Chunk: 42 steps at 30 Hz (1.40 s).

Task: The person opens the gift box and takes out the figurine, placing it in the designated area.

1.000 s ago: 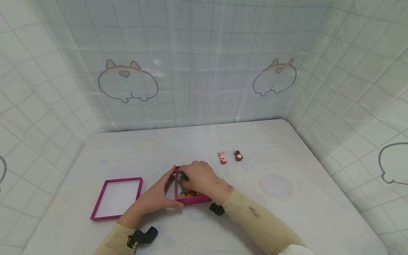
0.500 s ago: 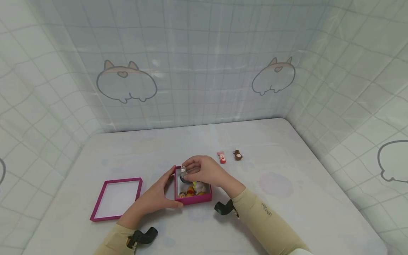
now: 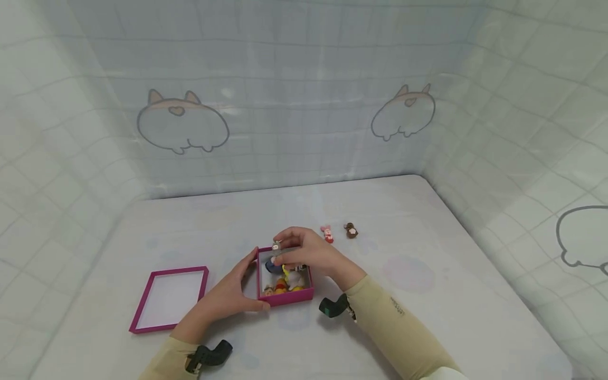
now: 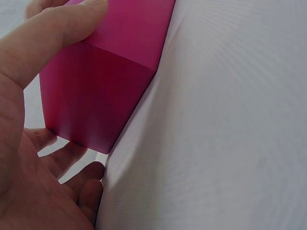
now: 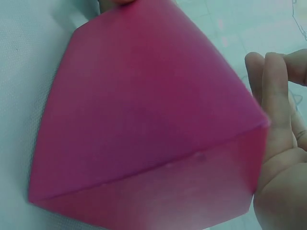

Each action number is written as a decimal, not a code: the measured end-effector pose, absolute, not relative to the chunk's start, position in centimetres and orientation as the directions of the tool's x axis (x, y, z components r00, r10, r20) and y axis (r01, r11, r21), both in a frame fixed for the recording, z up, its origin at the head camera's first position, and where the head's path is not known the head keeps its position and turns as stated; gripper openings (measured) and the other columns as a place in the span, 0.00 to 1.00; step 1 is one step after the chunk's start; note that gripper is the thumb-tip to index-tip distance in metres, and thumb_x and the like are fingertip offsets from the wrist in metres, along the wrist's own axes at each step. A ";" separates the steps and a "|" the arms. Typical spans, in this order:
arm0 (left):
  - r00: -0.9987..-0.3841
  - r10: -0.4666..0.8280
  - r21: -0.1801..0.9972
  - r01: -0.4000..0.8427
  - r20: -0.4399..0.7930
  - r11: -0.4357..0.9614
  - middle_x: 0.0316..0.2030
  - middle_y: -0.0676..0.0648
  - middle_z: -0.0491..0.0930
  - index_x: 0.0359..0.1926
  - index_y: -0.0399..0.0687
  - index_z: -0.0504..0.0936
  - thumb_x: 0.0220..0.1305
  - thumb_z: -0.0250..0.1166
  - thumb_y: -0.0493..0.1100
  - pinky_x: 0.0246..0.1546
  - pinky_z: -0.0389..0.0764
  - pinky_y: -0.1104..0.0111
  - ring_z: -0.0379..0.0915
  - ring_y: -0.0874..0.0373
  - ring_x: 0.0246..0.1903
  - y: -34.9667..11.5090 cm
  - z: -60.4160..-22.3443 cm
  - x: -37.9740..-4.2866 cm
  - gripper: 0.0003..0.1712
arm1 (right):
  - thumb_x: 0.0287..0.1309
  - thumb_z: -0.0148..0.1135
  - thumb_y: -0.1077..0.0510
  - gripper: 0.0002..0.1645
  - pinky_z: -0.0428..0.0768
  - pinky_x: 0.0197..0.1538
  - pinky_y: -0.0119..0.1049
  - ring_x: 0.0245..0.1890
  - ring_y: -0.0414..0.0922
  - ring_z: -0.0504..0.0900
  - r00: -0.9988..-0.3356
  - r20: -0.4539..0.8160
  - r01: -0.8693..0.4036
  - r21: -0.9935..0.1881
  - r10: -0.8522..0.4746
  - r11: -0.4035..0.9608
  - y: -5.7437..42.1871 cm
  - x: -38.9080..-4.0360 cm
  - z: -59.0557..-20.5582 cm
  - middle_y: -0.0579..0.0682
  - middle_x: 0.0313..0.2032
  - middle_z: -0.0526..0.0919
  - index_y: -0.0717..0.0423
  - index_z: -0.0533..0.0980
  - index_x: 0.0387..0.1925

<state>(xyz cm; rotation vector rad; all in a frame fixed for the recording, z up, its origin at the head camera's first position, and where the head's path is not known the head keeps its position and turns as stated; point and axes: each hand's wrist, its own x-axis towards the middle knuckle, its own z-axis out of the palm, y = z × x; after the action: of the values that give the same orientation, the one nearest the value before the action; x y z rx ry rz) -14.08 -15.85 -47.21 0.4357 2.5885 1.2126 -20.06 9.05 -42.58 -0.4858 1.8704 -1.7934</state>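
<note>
Small dark lettering [image 3: 397, 306] on the beige right sleeve [image 3: 391, 327], too tiny and blurred to read

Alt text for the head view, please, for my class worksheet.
A person's right grip holds a small grey figurine over an open rectangular magenta box of colourful figurines; the left grip holds the box's side. A pink figurine and a brown figurine lie beyond; a shallow magenta-rimmed tray lies left.

Checked sheets [image 3: 294, 68] on three sides

They hang pale behind, left and right of a white table [image 3: 465, 248] with faint pastel spots [image 3: 408, 273]. Two eared animal outlines [image 3: 182, 125] mark the back one, where soft glare [image 3: 228, 93] shows.
</note>
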 end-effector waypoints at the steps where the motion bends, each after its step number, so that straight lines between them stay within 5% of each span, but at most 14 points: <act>1: -0.925 0.366 0.775 0.160 -0.098 0.612 0.75 0.48 0.52 0.79 0.64 0.43 0.34 0.80 0.67 0.66 0.59 0.42 0.45 0.46 0.74 -15.9 -47.2 -14.1 0.75 | 0.52 0.76 0.58 0.28 0.84 0.46 0.47 0.43 0.52 0.84 -0.810 -0.112 0.091 -0.994 -0.576 0.065 9.0 -20.1 -42.6 0.56 0.49 0.81 0.51 0.77 0.55; 20: -0.922 0.375 0.770 0.173 -0.092 0.615 0.76 0.48 0.51 0.79 0.59 0.44 0.34 0.80 0.68 0.65 0.61 0.42 0.45 0.46 0.74 -15.7 -47.2 -14.2 0.76 | 0.54 0.75 0.59 0.27 0.85 0.44 0.48 0.38 0.58 0.85 -0.844 -0.059 0.006 -0.995 -0.534 0.100 11.7 -20.7 -42.1 0.58 0.44 0.83 0.51 0.76 0.56; 29: -0.926 0.363 0.762 0.158 -0.107 0.629 0.76 0.48 0.50 0.79 0.62 0.42 0.34 0.80 0.68 0.65 0.61 0.43 0.44 0.45 0.74 -15.8 -47.2 -14.2 0.76 | 0.55 0.75 0.53 0.29 0.84 0.46 0.41 0.42 0.49 0.85 -0.878 -0.023 -0.090 -0.973 -0.479 0.212 14.4 -20.5 -42.0 0.51 0.43 0.85 0.52 0.77 0.58; 42: -0.927 0.358 0.753 0.153 -0.116 0.640 0.76 0.47 0.50 0.79 0.63 0.42 0.34 0.80 0.68 0.65 0.61 0.42 0.44 0.44 0.74 -15.7 -47.1 -14.1 0.76 | 0.58 0.71 0.48 0.27 0.82 0.47 0.42 0.43 0.43 0.84 -0.943 0.034 -0.172 -0.902 -0.332 0.396 19.2 -20.2 -42.4 0.44 0.43 0.85 0.40 0.77 0.60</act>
<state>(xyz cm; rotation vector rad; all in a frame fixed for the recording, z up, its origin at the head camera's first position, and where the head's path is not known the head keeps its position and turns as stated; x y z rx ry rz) -14.05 -15.74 -47.08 0.4143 2.6077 1.1621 -20.18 19.22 -42.35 -0.4548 2.4951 -1.5837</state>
